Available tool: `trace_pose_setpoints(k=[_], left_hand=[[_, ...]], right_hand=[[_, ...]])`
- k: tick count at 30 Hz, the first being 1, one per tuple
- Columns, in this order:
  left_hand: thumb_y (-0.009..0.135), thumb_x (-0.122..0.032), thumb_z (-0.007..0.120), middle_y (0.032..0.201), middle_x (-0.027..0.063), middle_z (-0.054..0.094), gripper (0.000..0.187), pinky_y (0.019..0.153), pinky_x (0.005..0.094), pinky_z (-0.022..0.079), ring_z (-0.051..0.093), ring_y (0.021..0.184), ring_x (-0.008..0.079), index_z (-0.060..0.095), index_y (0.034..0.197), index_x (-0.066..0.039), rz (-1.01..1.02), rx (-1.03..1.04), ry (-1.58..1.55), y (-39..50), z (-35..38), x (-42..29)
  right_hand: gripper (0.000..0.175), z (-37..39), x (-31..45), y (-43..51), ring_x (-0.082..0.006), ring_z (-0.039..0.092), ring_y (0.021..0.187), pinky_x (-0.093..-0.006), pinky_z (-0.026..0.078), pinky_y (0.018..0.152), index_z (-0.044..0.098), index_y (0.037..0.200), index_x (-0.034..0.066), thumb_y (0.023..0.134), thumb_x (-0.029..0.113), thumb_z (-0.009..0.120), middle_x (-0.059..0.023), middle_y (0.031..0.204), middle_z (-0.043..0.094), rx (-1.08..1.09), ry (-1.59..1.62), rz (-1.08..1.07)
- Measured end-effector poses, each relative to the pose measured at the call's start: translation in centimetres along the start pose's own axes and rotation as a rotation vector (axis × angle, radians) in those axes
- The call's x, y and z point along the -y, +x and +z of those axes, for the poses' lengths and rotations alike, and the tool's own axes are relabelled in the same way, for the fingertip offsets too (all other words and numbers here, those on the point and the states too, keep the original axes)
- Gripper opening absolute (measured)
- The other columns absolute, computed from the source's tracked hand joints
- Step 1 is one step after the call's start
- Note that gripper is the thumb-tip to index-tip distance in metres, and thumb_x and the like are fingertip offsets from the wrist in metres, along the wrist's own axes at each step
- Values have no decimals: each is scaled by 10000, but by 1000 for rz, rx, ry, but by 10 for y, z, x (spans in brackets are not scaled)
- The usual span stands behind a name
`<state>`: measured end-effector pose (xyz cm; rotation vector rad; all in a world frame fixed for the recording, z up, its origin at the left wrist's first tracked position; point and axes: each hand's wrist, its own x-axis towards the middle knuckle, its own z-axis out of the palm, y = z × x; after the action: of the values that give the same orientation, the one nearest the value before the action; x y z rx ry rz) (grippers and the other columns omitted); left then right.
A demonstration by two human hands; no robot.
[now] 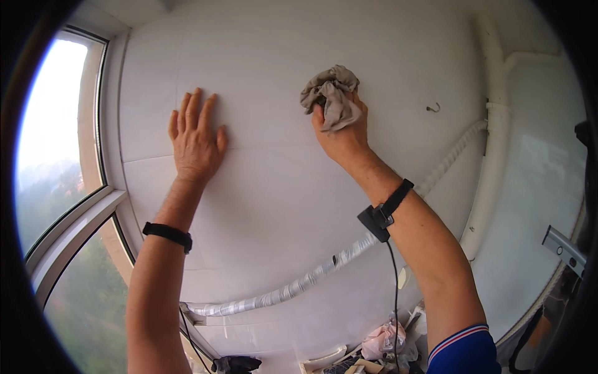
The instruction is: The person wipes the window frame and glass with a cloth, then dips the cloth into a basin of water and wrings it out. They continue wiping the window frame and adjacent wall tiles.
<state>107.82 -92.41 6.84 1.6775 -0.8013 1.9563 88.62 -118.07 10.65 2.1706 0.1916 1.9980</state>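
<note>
A crumpled grey-brown cloth [340, 105] is bunched in my right hand [348, 133], up against the white wall [266, 187]. The thumb presses into its folds, and the cloth covers most of the fingers. To the left, my left hand [196, 140] lies on the wall with its fingers spread and nothing in it. Black straps circle both wrists; the right one carries a small black device [375, 222] with a cable hanging down.
A window [114, 198] borders the wall at left. A wrapped pipe [289, 291] slants below my hands toward a vertical white pipe [490, 154] at right. A small hook [433, 108] protrudes from the wall. Bags and clutter, including a pink bag [383, 340], lie below.
</note>
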Motion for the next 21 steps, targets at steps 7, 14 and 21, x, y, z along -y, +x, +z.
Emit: trace_pose_setpoints(k=[7,14,21], left_hand=[[952,-229,643,1725,142,369,679,1334,554,160,272,1638,332,484,1608,-162,-33,19,-76,0,-5,-3],[883,-228,664,1708,143,393,577,1311,567,193,301,1619,337,626,1436,-68,12,-4,-121,0,-6,1],[898,-245,667,1717,156,380,482,1298,583,212,299,1618,349,675,1308,8,0,0,-110,0,-5,1]], right_hand=[[708,64,74,61,-482,442,1457,-615,357,1194,511,1520,35,1002,471,715,-276,1510,551,-157,-254,29],[565,103,113,110,-481,406,1494,-628,295,1205,587,1498,75,972,242,704,-197,1588,538,-206,-258,-211],[488,110,115,137,-443,500,1444,-572,381,1188,659,1432,86,945,106,650,-161,1537,612,-234,-203,-423]])
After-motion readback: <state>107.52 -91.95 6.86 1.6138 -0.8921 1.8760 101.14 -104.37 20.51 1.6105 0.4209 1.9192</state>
